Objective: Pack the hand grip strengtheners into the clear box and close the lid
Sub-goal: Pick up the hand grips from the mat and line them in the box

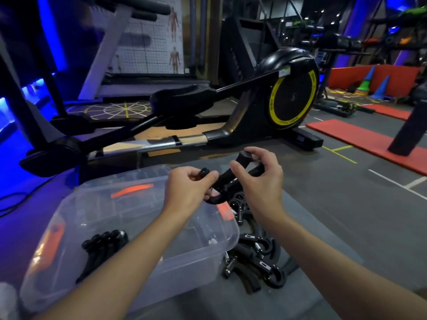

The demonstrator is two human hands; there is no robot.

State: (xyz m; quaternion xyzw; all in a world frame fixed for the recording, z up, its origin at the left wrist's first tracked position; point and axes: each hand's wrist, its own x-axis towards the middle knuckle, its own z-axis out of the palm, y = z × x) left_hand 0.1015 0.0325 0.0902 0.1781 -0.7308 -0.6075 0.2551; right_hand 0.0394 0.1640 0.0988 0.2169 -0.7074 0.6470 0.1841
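I cannot read any text for sure. The yellow ring (312, 85) on the black wheel (292, 98) of the exercise machine (245, 125) carries dark letters, but they are too blurred. The small white tags (263, 264) on the loose grip strengtheners (248, 284) are too small also

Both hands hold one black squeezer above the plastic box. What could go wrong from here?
The strengthener, pinched between left hand and right hand, could slip and miss the clear box. The loose pile beside the box lies close by the right forearm; a sweep might scatter it.
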